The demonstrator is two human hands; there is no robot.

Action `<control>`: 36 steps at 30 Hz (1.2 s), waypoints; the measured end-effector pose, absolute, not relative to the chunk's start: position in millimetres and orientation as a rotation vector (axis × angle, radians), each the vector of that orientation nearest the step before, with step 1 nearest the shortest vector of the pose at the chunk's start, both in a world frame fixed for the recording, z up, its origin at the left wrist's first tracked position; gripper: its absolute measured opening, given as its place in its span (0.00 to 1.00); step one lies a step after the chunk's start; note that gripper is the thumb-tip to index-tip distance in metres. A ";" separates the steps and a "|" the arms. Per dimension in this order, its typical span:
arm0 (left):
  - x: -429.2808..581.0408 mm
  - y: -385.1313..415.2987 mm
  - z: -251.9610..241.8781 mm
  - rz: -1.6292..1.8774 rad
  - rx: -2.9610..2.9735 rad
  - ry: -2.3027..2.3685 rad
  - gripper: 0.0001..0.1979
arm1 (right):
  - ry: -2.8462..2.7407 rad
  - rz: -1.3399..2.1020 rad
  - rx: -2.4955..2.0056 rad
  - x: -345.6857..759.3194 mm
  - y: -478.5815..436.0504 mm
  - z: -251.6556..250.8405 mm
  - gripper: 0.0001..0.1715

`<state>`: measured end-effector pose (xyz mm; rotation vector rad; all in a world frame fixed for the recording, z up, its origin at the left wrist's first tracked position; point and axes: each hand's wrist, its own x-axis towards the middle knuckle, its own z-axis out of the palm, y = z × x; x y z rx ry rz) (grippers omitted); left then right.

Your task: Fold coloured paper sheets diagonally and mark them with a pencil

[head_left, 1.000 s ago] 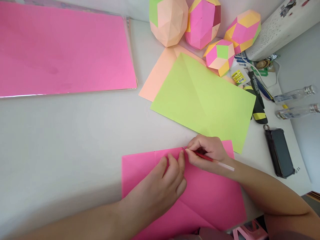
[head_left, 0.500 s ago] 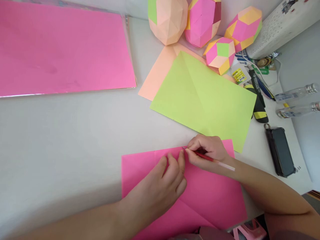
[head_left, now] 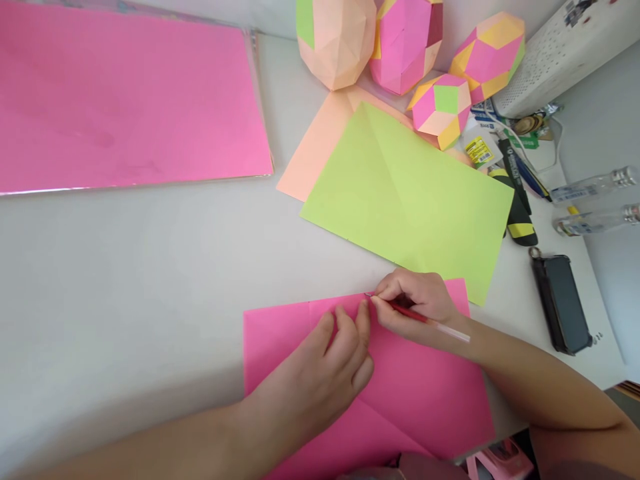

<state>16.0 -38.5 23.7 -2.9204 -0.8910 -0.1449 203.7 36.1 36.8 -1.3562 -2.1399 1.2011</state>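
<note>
A creased sheet of pink paper (head_left: 430,393) lies at the near edge of the desk. My right hand (head_left: 417,297) pinches a thin pen refill (head_left: 413,313), red toward the tip and whitish at the back end. Its metal tip touches or hovers just over the sheet's far edge; which one I cannot tell. My left hand (head_left: 327,370) rests on the same paper to the left, fingers bent and apart, fingertips pressing near that edge and close to the refill's tip. A small dark mark shows on the edge further left.
Green paper (head_left: 410,193) overlaps a peach sheet (head_left: 315,153) beyond my hands. Several faceted paper shapes, including a peach one (head_left: 337,47), stand at the back. A pink paper pack (head_left: 130,100) lies far left. To the right are a phone (head_left: 565,300) and clear bottles (head_left: 590,187).
</note>
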 end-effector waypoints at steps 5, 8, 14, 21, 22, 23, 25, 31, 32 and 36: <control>16.4 -37.9 23.3 -0.138 -2.914 -0.893 0.17 | -2.146 1.188 -1.328 204.5 35.7 36.2 0.10; 16.5 -37.9 22.6 -0.152 -2.913 -0.893 0.17 | -2.116 1.228 -1.332 205.2 35.8 35.3 0.10; 16.4 -38.6 17.0 -0.308 -2.936 -0.974 0.18 | -1.718 1.456 -1.440 207.5 38.0 33.8 0.11; 22.2 -72.4 14.6 -0.355 -3.175 -0.908 0.34 | -1.439 1.553 -1.316 212.0 39.9 27.2 0.12; 22.5 -78.0 14.5 -0.342 -3.224 -0.803 0.32 | -1.427 1.566 -1.288 211.9 40.3 25.6 0.12; 22.7 -82.6 14.3 -0.319 -3.260 -0.712 0.30 | -1.414 1.575 -1.254 211.6 41.1 23.8 0.13; 22.4 -87.8 13.7 -0.274 -3.292 -0.625 0.29 | -1.402 1.580 -1.189 211.2 43.6 20.9 0.14; 19.2 -91.6 12.4 -0.159 -3.256 -0.608 0.31 | -1.570 1.225 -1.173 236.3 50.0 30.6 0.21; 18.1 -93.9 11.9 -0.144 -3.235 -0.624 0.31 | -1.584 1.142 -1.184 246.3 48.5 34.1 0.21; 11.7 -108.4 9.0 -0.100 -3.138 -0.754 0.29 | -1.657 0.783 -1.277 290.6 36.8 40.6 0.22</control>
